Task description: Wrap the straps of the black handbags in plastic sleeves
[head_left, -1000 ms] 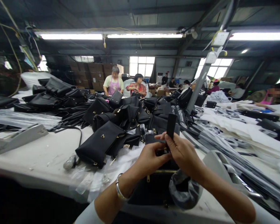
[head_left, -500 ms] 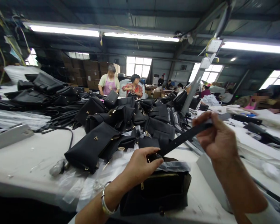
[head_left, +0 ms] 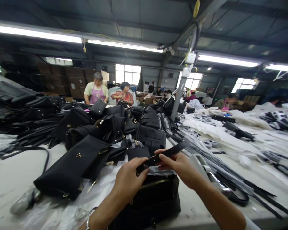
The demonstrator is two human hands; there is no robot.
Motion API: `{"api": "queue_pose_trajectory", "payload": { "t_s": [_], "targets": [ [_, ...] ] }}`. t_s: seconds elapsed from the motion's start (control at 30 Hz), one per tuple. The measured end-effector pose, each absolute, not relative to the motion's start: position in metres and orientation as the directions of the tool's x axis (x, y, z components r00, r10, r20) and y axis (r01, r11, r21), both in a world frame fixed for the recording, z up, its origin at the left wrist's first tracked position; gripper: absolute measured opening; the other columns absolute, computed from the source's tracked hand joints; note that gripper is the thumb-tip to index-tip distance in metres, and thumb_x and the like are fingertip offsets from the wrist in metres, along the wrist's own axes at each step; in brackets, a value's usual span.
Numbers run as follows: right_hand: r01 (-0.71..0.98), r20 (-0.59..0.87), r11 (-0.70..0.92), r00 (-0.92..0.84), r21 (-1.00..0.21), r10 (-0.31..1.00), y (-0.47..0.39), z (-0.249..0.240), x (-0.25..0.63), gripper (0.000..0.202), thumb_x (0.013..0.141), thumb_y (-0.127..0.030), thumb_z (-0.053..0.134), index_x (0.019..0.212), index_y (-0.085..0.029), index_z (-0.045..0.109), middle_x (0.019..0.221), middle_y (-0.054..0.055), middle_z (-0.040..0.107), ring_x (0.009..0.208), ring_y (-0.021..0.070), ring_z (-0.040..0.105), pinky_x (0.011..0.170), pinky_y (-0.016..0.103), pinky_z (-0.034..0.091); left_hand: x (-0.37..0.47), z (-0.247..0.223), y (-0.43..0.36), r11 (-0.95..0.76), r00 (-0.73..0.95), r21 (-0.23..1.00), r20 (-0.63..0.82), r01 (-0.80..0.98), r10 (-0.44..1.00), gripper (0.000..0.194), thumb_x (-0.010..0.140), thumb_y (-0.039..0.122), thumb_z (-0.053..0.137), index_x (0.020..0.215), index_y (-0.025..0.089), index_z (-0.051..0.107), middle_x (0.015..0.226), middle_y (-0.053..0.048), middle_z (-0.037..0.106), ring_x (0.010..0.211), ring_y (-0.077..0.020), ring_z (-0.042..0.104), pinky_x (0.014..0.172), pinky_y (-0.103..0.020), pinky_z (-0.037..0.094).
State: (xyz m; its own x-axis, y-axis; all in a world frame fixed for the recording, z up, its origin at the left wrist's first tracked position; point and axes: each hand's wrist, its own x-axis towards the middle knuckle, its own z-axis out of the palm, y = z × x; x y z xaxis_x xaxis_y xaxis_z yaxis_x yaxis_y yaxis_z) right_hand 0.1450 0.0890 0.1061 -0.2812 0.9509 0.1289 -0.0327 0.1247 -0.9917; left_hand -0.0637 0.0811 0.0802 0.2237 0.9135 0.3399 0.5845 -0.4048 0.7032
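Observation:
A black strap (head_left: 166, 154) runs between my two hands, its free end pointing up to the right. My left hand (head_left: 131, 175) pinches its lower end, close to the top of an open black handbag (head_left: 158, 201). My right hand (head_left: 176, 164) grips the strap farther along, fingers closed on it. Under my hands the bag stands on the table with its mouth and gold zip toward me; clear plastic shows at its back edge. Just how the strap meets the bag is hidden by my left fingers.
Finished-looking black bags (head_left: 74, 163) are heaped left and ahead on the white table (head_left: 12, 179). Loose straps (head_left: 230, 177) lie to the right beside a grey metal device (head_left: 206, 169). A post (head_left: 180, 92) rises behind. Two people (head_left: 96, 89) stand across the table.
My right hand has come down and left along the strap, closer to my left hand. The view has turned to the right, showing more of the loose straps.

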Motion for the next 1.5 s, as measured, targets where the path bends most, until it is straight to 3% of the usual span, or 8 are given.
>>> {"api": "queue_pose_trajectory", "payload": {
  "t_s": [0.2, 0.33, 0.4, 0.53, 0.67, 1.2, 1.37, 1.5],
  "targets": [
    [0.045, 0.211, 0.230, -0.256, -0.972, 0.943, 0.091, 0.098, 0.144, 0.029, 0.084, -0.045, 0.075, 0.105, -0.026, 0.075, 0.093, 0.002, 0.077, 0.087, 0.0248, 0.073, 0.071, 0.033, 0.062, -0.063, 0.075, 0.085, -0.394, 0.243, 0.696, 0.311, 0.600, 0.919, 0.030, 0.085, 0.026, 0.065, 0.114, 0.026, 0.071, 0.118, -0.005, 0.072, 0.110, -0.0296, 0.066, 0.095, -0.042, 0.050],
    [0.011, 0.184, 0.193, -0.245, -0.981, 0.952, 0.091, 0.101, 0.147, 0.029, 0.083, -0.048, 0.074, 0.105, -0.028, 0.075, 0.094, 0.003, 0.077, 0.090, 0.0274, 0.074, 0.070, 0.035, 0.062, -0.067, 0.077, 0.086, -0.399, 0.279, 0.794, 0.298, 0.458, 0.913, 0.044, 0.084, 0.027, 0.068, 0.128, 0.026, 0.062, 0.122, -0.005, 0.070, 0.114, -0.0263, 0.064, 0.100, -0.038, 0.047],
    [-0.021, 0.155, 0.154, -0.244, -0.988, 0.957, 0.089, 0.102, 0.148, 0.032, 0.083, -0.049, 0.073, 0.107, -0.028, 0.075, 0.096, 0.003, 0.077, 0.091, 0.0280, 0.073, 0.073, 0.036, 0.062, -0.071, 0.079, 0.085, -0.376, 0.290, 0.858, 0.282, 0.351, 0.915, 0.049, 0.087, 0.033, 0.066, 0.134, 0.026, 0.054, 0.123, -0.005, 0.068, 0.098, -0.0223, 0.070, 0.089, -0.034, 0.052],
    [-0.007, 0.122, 0.123, -0.235, -0.992, 0.964, 0.088, 0.101, 0.147, 0.034, 0.083, -0.049, 0.074, 0.109, -0.028, 0.075, 0.098, 0.003, 0.077, 0.090, 0.0258, 0.073, 0.084, 0.038, 0.059, -0.075, 0.083, 0.082, -0.302, 0.279, 0.925, 0.234, 0.231, 0.931, 0.036, 0.092, 0.038, 0.061, 0.123, 0.021, 0.055, 0.110, -0.006, 0.069, 0.070, -0.0151, 0.070, 0.066, -0.026, 0.051],
    [0.042, 0.096, 0.109, -0.232, -0.993, 0.968, 0.087, 0.098, 0.142, 0.039, 0.081, -0.051, 0.075, 0.108, -0.024, 0.076, 0.096, 0.006, 0.077, 0.090, 0.0267, 0.072, 0.086, 0.038, 0.057, -0.073, 0.083, 0.080, -0.260, 0.292, 0.954, 0.209, 0.150, 0.933, 0.033, 0.091, 0.037, 0.062, 0.118, 0.017, 0.059, 0.097, -0.005, 0.068, 0.069, -0.0143, 0.068, 0.060, -0.022, 0.049],
    [0.030, 0.112, 0.124, -0.254, -0.992, 0.961, 0.089, 0.100, 0.130, 0.039, 0.079, -0.050, 0.079, 0.106, -0.022, 0.077, 0.088, 0.006, 0.077, 0.080, 0.0259, 0.072, 0.076, 0.037, 0.058, -0.068, 0.087, 0.082, -0.146, 0.270, 0.989, 0.142, -0.004, 0.952, 0.046, 0.082, 0.029, 0.072, 0.123, 0.016, 0.057, 0.098, -0.006, 0.068, 0.061, -0.0109, 0.066, 0.056, -0.021, 0.053],
    [0.202, 0.259, 0.315, -0.258, -0.927, 0.931, 0.082, 0.104, 0.125, 0.030, 0.087, -0.045, 0.071, 0.109, -0.024, 0.077, 0.092, 0.006, 0.076, 0.083, 0.0274, 0.072, 0.076, 0.038, 0.058, -0.071, 0.088, 0.084, -0.110, 0.307, 0.994, 0.104, 0.001, 0.946, 0.058, 0.078, 0.030, 0.075, 0.130, 0.017, 0.053, 0.095, -0.006, 0.068, 0.060, -0.0117, 0.067, 0.054, -0.022, 0.053],
    [0.444, 0.507, 0.603, -0.327, -0.663, 0.798, 0.073, 0.108, 0.118, 0.018, 0.093, -0.030, 0.064, 0.103, -0.029, 0.078, 0.099, 0.005, 0.075, 0.092, 0.0278, 0.069, 0.082, 0.037, 0.054, -0.070, 0.086, 0.087, -0.109, 0.305, 0.994, 0.099, 0.015, 0.947, 0.062, 0.077, 0.032, 0.077, 0.130, 0.015, 0.050, 0.095, -0.008, 0.069, 0.057, -0.0112, 0.065, 0.052, -0.021, 0.050]
  ]
}}
